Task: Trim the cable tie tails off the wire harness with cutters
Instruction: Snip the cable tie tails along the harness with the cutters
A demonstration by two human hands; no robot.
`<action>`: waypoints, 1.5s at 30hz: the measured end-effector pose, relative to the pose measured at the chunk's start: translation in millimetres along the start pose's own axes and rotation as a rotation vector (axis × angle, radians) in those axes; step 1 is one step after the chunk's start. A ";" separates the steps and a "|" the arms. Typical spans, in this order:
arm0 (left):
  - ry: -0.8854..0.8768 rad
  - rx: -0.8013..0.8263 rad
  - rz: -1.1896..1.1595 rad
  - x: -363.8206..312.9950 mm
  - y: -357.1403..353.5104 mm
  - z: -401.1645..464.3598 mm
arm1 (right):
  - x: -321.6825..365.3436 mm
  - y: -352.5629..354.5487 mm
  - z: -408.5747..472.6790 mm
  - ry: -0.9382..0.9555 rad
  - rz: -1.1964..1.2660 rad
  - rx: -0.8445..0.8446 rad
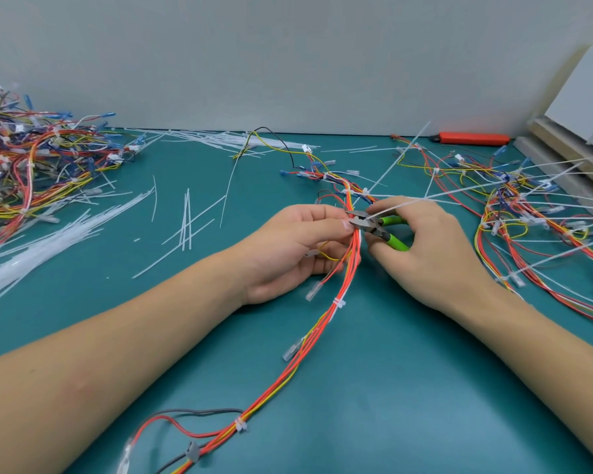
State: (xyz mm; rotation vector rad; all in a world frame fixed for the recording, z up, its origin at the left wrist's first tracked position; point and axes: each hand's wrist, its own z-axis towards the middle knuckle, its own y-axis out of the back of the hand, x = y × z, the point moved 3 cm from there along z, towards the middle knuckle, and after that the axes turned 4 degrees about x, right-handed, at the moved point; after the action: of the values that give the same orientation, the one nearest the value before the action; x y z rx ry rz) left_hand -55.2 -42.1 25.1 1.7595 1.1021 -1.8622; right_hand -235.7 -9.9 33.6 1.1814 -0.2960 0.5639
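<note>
A wire harness [326, 323] of orange, red and yellow wires runs from the bottom left up through the middle of the green mat. My left hand [295, 251] pinches the bundle between thumb and fingers near its middle. My right hand [435, 254] grips green-handled cutters [380, 229], whose jaws sit at a cable tie on the bundle beside my left fingertips. That tie's long white tail [425, 200] sticks out to the right, over my right hand. Two ties lower on the bundle [338, 303] have short ends.
A heap of finished harnesses [31, 159] lies at the far left. Cut white tails [48, 241] are scattered across the left of the mat. More harnesses with long tails [534, 213] lie at the right. An orange tool [469, 138] rests by the back wall.
</note>
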 end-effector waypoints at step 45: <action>-0.010 0.035 0.019 2.1 1.7 1.9 | -1.3 -2.2 -2.1 -0.073 -0.046 0.046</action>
State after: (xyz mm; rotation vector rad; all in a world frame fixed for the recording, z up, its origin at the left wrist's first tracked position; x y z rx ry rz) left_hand -55.6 -44.0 22.4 1.7719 1.0521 -1.8874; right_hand -235.7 -8.9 30.5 1.2523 -0.3184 0.4900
